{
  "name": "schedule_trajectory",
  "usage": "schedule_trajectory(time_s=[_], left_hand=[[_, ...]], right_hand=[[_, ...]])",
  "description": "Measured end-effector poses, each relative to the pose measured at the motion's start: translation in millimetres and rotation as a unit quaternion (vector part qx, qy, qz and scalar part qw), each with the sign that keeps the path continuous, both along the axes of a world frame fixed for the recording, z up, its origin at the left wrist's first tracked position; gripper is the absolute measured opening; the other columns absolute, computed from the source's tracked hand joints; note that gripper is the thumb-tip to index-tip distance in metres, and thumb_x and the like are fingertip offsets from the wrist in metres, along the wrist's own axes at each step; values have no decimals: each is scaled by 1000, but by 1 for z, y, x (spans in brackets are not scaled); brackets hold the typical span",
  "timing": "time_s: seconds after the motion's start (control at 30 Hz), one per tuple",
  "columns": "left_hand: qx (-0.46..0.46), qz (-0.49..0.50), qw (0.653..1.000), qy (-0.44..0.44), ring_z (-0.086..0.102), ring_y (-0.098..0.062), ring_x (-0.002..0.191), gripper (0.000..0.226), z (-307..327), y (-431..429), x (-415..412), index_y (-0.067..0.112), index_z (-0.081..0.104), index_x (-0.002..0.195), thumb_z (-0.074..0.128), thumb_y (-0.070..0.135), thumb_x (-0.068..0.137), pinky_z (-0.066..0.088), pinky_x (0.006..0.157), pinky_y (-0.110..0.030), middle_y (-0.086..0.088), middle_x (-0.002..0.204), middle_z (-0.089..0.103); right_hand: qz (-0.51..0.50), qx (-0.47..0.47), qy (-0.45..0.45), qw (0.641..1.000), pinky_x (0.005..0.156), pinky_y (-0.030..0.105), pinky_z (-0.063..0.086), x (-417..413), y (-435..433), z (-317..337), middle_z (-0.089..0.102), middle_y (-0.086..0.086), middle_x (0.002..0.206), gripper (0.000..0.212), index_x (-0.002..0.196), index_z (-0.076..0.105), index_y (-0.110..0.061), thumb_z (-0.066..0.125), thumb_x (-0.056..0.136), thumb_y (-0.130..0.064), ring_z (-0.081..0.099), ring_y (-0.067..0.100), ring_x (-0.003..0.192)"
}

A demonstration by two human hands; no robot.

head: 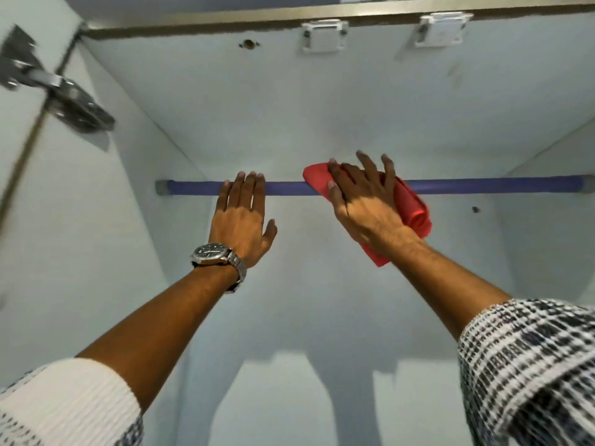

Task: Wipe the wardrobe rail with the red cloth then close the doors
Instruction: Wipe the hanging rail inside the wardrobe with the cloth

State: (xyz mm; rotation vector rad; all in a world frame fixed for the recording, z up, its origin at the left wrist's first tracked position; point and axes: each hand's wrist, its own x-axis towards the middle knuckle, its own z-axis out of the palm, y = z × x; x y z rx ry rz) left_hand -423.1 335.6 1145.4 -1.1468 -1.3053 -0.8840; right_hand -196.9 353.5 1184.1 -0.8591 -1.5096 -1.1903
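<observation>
A purple wardrobe rail (289,188) runs left to right across the white wardrobe interior, seen from below. My right hand (363,201) presses the red cloth (415,210) against the rail near its middle, fingers spread over the cloth. Part of the cloth hangs down below my palm. My left hand (241,214), with a metal watch on the wrist, rests flat with its fingertips over the rail, left of the cloth and holding nothing else. The rail behind both hands is hidden.
A metal hinge (64,94) sits on the left side panel beside the open door edge. Two white plastic catches (323,35) (442,27) are fixed under the top panel near the front edge. The white back wall (306,300) lies behind the rail.
</observation>
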Motion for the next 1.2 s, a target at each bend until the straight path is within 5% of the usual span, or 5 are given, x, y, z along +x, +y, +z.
schedule_trajectory(time_s=[0.17, 0.3, 0.5, 0.87, 1.2], left_hand=[[-12, 49, 997, -53, 26, -36, 148, 86, -2, -25, -80, 1, 16, 154, 60, 40, 91, 18, 125, -52, -21, 157, 31], [-26, 75, 997, -23, 32, -38, 145, 92, -5, -33, -115, 0, 19, 153, 69, 37, 86, 20, 123, -50, -23, 156, 34], [-28, 74, 997, 2, 21, -36, 150, 93, -11, -30, -124, 2, 11, 156, 64, 41, 90, 11, 125, -45, -21, 162, 22], [-35, 33, 999, 0, 30, -40, 145, 84, -4, -30, -45, -1, 19, 153, 62, 38, 92, 24, 123, -53, -24, 156, 32], [0, -92, 993, 69, 28, -37, 146, 81, 2, 11, 173, 3, 22, 153, 56, 44, 92, 20, 124, -47, -20, 156, 34]], right_hand=[[17, 14, -31, 999, 105, 49, 40, -110, -11, -6, 55, 8, 148, 51, 155, 34, -16, 26, 109, -37, 58, 34, 118], [5, -6, -19, 1000, 95, 52, 48, -171, -26, -3, 72, 9, 113, 35, 135, 48, -21, 41, 108, -42, 67, 38, 96], [35, -37, -4, 999, 101, 50, 46, -209, -29, -3, 68, 7, 117, 36, 123, 57, -18, 38, 106, -43, 64, 31, 104], [-5, 20, -97, 995, 107, 49, 46, -80, -10, 0, 66, 9, 129, 45, 150, 39, -23, 30, 111, -42, 64, 34, 113], [-10, -8, 14, 1000, 97, 46, 45, 122, 8, 0, 71, 8, 112, 47, 118, 61, -19, 29, 109, -52, 64, 31, 101]])
